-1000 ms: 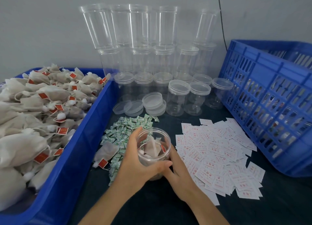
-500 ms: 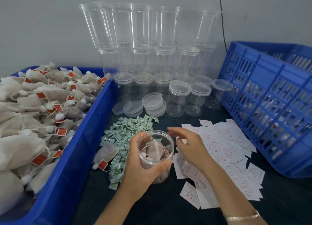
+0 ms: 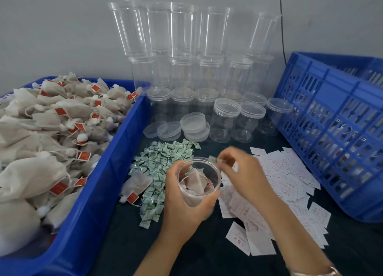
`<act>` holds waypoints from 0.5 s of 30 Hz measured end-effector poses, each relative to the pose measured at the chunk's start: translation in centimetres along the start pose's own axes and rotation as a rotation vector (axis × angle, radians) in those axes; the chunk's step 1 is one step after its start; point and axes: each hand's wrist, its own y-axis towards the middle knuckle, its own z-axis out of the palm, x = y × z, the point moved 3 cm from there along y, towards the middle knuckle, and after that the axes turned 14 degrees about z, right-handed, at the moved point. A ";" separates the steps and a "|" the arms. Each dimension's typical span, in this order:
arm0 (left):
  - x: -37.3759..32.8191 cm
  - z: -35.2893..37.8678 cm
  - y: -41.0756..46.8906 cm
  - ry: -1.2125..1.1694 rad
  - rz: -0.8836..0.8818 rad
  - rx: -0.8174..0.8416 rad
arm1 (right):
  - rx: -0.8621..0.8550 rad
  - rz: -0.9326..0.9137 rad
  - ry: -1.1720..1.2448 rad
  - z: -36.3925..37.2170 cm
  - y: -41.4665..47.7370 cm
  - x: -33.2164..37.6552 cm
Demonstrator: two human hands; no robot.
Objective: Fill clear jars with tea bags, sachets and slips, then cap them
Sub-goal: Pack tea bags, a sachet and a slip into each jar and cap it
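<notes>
My left hand grips an open clear jar from its left side, just above the dark table. Tea bags with red tags lie inside the jar. My right hand, blurred by motion, hovers at the jar's right rim and pinches a small green-and-white sachet over the opening. A pile of green sachets lies left of the jar, with one loose tea bag beside it. White paper slips are spread to the right.
A blue bin heaped with tea bags fills the left. A blue slotted crate stands at the right. Stacked clear jars, capped jars and loose lids line the back by the wall.
My right hand left the jar's side, reached up past the rim toward the sachet pile, and now holds a sachet over the jar's mouth. My left hand kept holding the jar.
</notes>
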 end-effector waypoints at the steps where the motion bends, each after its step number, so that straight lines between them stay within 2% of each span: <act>1: 0.1 0.0 -0.1 0.010 -0.004 -0.002 | -0.050 -0.028 0.124 -1.4 -0.4 1.0; 4: 0.4 0.0 -0.2 0.028 -0.002 -0.006 | -0.030 -0.125 0.343 -4.1 -1.8 3.7; 6: 0.5 0.0 -0.2 0.030 0.000 -0.011 | 0.058 -0.164 0.287 -4.0 -2.4 4.7; 8: 0.5 0.0 -0.3 0.031 0.003 -0.013 | 0.073 -0.159 0.232 -3.6 -2.6 4.3; 11: 0.4 0.0 -0.3 0.043 0.007 -0.014 | -0.016 -0.039 0.243 -3.5 -2.5 2.0; 13: 0.4 0.0 -0.3 0.045 0.005 -0.016 | -0.062 0.060 0.122 -3.3 -2.6 -0.2; 15: 0.4 0.0 -0.2 0.039 0.010 -0.014 | 0.024 0.146 -0.067 -2.4 -3.4 -2.2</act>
